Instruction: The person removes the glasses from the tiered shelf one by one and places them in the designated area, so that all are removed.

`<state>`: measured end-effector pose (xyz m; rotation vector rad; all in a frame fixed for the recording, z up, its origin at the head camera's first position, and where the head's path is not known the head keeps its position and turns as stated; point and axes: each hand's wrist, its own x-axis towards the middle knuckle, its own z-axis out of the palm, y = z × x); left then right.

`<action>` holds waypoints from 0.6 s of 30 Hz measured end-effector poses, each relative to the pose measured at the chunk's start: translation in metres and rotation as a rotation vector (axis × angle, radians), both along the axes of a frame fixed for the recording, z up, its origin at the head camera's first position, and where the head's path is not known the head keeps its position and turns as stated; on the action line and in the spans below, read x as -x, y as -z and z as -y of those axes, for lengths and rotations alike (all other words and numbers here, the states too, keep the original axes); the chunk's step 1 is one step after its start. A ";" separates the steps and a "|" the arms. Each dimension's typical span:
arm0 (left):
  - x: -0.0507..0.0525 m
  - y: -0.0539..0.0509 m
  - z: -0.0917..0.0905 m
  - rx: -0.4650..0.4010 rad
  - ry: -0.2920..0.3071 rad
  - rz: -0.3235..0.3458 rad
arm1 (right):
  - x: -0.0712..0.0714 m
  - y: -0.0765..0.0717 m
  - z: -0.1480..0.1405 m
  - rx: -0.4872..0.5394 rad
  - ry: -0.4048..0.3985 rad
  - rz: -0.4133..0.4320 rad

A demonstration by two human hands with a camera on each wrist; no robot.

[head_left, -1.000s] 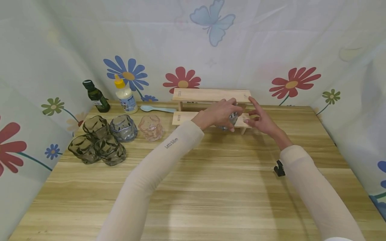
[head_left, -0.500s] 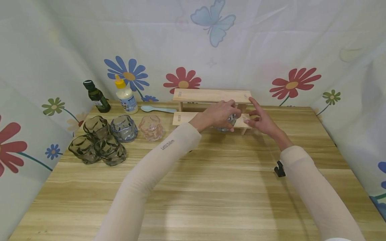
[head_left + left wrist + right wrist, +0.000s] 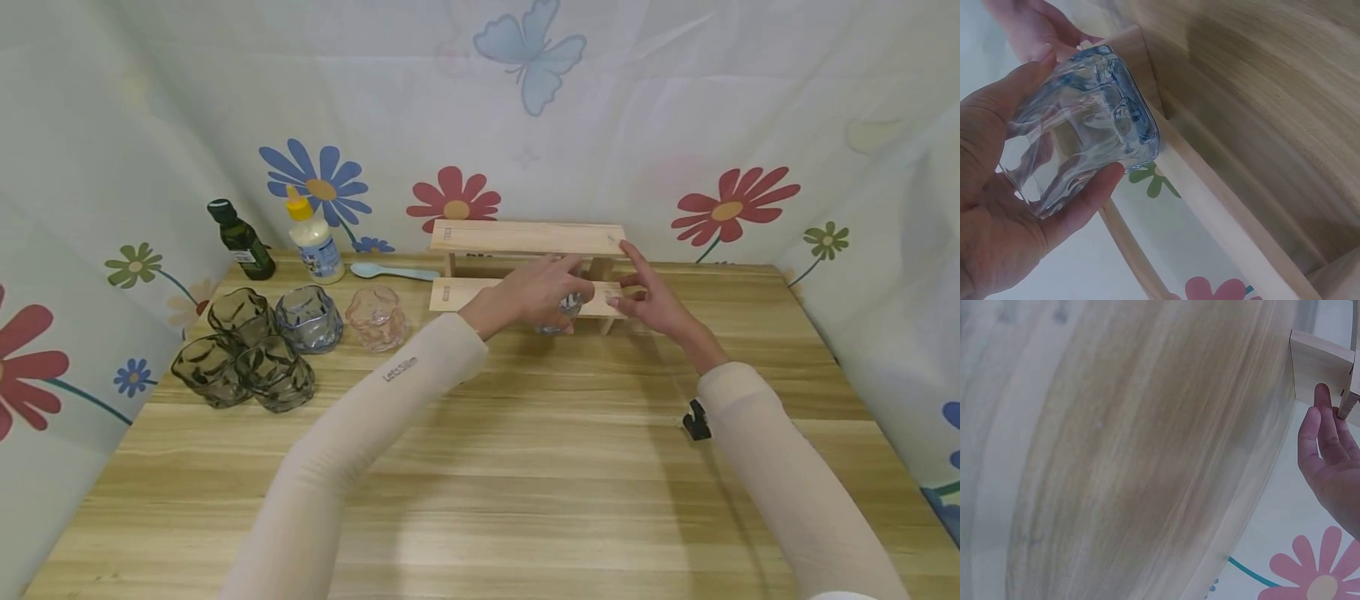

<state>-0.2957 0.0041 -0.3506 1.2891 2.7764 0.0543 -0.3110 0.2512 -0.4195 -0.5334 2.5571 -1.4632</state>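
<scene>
A clear, bluish glass cup (image 3: 1091,119) is gripped in my left hand (image 3: 534,293), the thumb on one side and fingers on the other. It is at the lower board of a two-step wooden rack (image 3: 525,237), toward that board's right half. Whether the cup's base touches the board I cannot tell. My right hand (image 3: 651,302) is at the rack's right end, its fingertips touching the edges of the upper and lower boards. In the right wrist view its fingers (image 3: 1329,440) are extended beside the rack's side panel (image 3: 1319,365).
Left of the rack stand a pink glass cup (image 3: 377,319), a blue-grey cup (image 3: 308,320) and several smoky cups (image 3: 274,373). Behind them are a green bottle (image 3: 242,242), a yellow-capped squeeze bottle (image 3: 313,237) and a pale blue spoon (image 3: 393,272). A black clip-like object (image 3: 696,421) lies near the right forearm.
My left hand has shifted slightly left along the lower board with the bluish cup. The right hand has stayed at the rack's right end.
</scene>
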 end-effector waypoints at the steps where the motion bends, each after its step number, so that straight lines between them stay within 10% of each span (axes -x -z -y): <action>1: -0.001 0.000 0.002 -0.007 -0.001 0.003 | 0.000 0.000 0.000 -0.001 -0.001 0.000; 18: -0.013 0.002 0.031 -0.055 -0.042 -0.009 | -0.002 -0.004 0.001 -0.009 0.000 0.029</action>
